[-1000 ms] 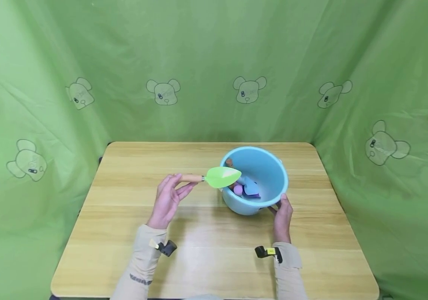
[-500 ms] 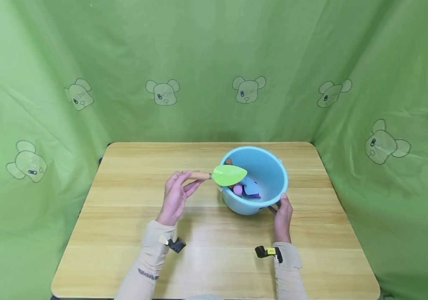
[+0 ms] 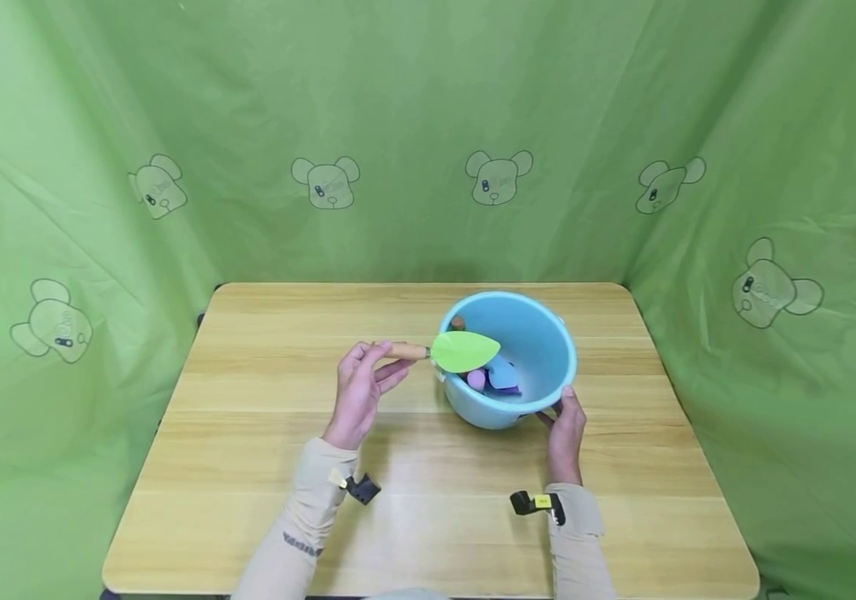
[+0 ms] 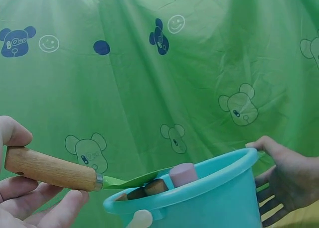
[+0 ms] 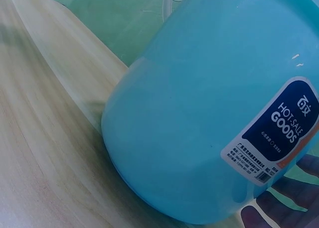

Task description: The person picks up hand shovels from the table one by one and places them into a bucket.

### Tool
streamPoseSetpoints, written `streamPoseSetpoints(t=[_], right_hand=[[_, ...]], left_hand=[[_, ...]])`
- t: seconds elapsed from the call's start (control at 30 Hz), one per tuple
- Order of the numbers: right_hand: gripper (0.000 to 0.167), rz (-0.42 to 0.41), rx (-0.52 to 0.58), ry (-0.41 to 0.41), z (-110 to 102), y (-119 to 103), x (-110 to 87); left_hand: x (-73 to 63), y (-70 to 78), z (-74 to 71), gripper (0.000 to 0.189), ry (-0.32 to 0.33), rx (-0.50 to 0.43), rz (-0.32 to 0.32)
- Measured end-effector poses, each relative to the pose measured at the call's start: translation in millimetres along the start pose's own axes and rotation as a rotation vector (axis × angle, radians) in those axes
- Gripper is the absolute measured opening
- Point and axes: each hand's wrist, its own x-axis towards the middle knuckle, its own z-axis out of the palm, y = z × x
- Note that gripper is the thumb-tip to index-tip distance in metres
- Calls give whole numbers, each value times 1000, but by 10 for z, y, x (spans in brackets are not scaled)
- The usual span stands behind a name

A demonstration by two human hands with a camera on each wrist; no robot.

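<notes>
My left hand (image 3: 356,400) holds a small garden trowel (image 3: 465,352) by its wooden handle (image 4: 52,171). Its green blade points right, over the left rim of a light blue bucket (image 3: 483,412). At the bucket's near right side, my right hand (image 3: 566,433) grips the rim, thumb at the edge and fingers along the outer wall. Inside lie a blue shovel-like blade (image 3: 503,375), a purple rounded handle end (image 3: 476,380) and a brown handle end (image 3: 458,322). The green blade hides part of these contents.
A wooden table (image 3: 262,367) stands under the hands and bucket. Green curtains (image 3: 412,100) with bear-head prints enclose it at the back and both sides. The bucket bears a printed label (image 5: 279,128) on its outer wall.
My left hand has moved right with the trowel, bringing the green blade farther over the bucket's opening. The right hand and the bucket stay where they were.
</notes>
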Motion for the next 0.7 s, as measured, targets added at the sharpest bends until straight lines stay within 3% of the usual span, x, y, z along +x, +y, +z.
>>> streamPoseSetpoints(t=[0.17, 0.43, 0.7], right_hand=[[59, 1, -11, -2, 0, -3, 1], [58, 0, 1, -1, 0, 8, 6], [58, -4, 7, -4, -3, 7, 0]], left_hand=[[-17, -13, 15, 16, 19, 33, -6], [-28, -36, 17, 12, 37, 79, 54], [-52, -62, 29, 34, 6, 166, 114]])
